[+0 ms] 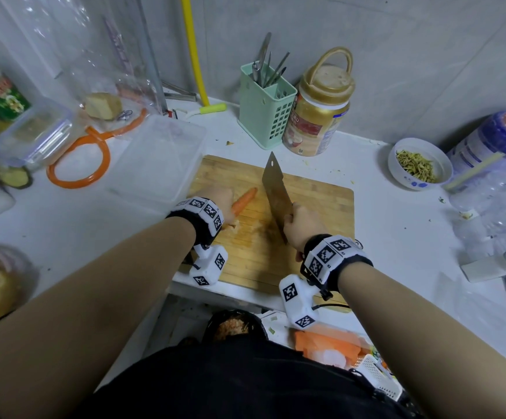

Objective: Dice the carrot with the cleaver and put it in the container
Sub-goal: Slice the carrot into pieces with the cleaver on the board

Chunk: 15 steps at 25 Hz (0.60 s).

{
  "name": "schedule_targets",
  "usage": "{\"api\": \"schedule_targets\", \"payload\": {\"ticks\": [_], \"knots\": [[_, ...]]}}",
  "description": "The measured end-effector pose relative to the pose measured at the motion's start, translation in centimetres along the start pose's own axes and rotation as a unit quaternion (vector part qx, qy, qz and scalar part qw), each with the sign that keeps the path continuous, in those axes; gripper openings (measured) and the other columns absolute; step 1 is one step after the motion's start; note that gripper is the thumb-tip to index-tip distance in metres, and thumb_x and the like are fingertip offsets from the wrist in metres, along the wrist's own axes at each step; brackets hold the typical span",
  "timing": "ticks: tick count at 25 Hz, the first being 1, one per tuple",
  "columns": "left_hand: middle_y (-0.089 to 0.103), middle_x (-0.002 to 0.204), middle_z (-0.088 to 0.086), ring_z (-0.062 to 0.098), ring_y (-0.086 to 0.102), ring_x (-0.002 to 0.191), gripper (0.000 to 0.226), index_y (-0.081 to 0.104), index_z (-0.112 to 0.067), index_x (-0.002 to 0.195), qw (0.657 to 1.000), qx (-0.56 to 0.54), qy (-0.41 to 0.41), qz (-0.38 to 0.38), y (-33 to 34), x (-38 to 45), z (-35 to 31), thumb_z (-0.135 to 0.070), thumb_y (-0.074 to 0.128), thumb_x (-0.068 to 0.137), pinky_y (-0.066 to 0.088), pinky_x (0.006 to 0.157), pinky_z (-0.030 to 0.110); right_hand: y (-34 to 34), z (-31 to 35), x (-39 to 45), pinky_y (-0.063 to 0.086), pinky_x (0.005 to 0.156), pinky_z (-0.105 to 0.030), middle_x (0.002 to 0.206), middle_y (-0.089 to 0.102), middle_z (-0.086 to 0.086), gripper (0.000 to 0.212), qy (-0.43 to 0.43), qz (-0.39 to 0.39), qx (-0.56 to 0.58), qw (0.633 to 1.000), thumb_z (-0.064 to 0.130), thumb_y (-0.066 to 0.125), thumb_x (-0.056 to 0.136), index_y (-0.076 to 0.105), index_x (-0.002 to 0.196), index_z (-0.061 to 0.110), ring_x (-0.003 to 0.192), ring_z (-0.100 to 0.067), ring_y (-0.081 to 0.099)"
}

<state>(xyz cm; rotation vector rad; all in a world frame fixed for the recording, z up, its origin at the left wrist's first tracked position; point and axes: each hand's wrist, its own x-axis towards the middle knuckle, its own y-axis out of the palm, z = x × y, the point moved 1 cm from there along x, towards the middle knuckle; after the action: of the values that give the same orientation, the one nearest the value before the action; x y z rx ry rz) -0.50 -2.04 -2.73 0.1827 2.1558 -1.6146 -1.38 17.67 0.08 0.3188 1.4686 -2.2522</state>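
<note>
An orange carrot (pixel 243 200) lies on the wooden cutting board (pixel 315 207), its thin tip pointing up and right. My left hand (pixel 220 204) holds down its thick end at the board's left side. My right hand (pixel 301 226) grips the handle of a steel cleaver (pixel 276 186). The blade stands raised just right of the carrot, its tip pointing away from me. A clear plastic container (pixel 158 160) sits empty, touching the board's left far corner. Both wrists wear black bands with white marker blocks.
Behind the board stand a green utensil holder (pixel 265 107) and a gold-lidded jar (pixel 319 113). A white bowl of green shreds (pixel 418 164) sits at right near a blue tin. An orange hose ring (pixel 79 158) and lidded boxes crowd the left. The counter edge runs under my wrists.
</note>
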Motion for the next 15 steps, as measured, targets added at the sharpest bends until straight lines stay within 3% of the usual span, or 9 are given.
{"api": "schedule_targets", "payload": {"ticks": [2,6,9,12,15], "knots": [[0.074,0.076,0.009,0.024,0.068,0.066,0.023,0.062,-0.01,0.068,0.995,-0.089,-0.02,0.038,0.3,0.0,-0.6,-0.024,0.064,0.085,0.056,0.062,0.033,0.1,-0.1,0.1,0.055,0.058,-0.043,0.093,0.062,-0.017,0.025,0.006,-0.001,0.012,1.0,0.02,0.036,0.099,0.05,0.115,0.008,0.069,-0.038,0.065],[0.075,0.076,0.012,0.024,0.074,0.073,0.027,0.068,-0.004,0.08,0.953,-0.283,-0.071,0.086,1.5,0.3,-0.6,-0.03,0.074,0.084,0.059,0.073,0.037,0.6,0.3,-0.1,0.056,0.061,-0.043,0.099,0.061,-0.019,0.028,0.001,0.018,0.02,1.0,0.023,0.037,0.099,0.048,0.12,0.008,0.07,-0.036,0.064],[0.074,0.072,0.01,0.023,0.073,0.069,0.03,0.067,-0.005,0.074,0.93,-0.342,-0.103,0.085,2.0,0.5,-0.2,-0.031,0.071,0.088,0.058,0.061,0.031,1.0,1.0,-0.6,0.053,0.063,-0.038,0.105,0.06,-0.019,0.029,-0.018,0.021,0.009,1.0,0.023,0.037,0.1,0.05,0.121,0.007,0.074,-0.033,0.06],[0.072,0.065,0.011,0.031,0.071,0.07,0.028,0.062,-0.004,0.074,0.911,-0.387,-0.118,0.071,2.2,0.9,0.3,-0.026,0.069,0.09,0.054,0.064,0.035,1.1,1.8,-1.3,0.054,0.072,-0.036,0.13,0.052,-0.02,0.033,-0.052,0.015,0.004,0.999,0.02,0.037,0.101,0.048,0.129,0.005,0.095,-0.038,0.063],[0.067,0.064,0.011,0.024,0.066,0.061,0.022,0.059,-0.005,0.074,0.883,-0.444,-0.141,0.062,2.1,0.6,0.4,-0.018,0.07,0.09,0.056,0.065,0.034,1.1,2.1,-1.4,0.049,0.081,-0.034,0.145,0.042,-0.016,0.035,-0.068,0.009,-0.007,0.998,0.019,0.037,0.101,0.045,0.132,0.004,0.115,-0.038,0.058]]}}
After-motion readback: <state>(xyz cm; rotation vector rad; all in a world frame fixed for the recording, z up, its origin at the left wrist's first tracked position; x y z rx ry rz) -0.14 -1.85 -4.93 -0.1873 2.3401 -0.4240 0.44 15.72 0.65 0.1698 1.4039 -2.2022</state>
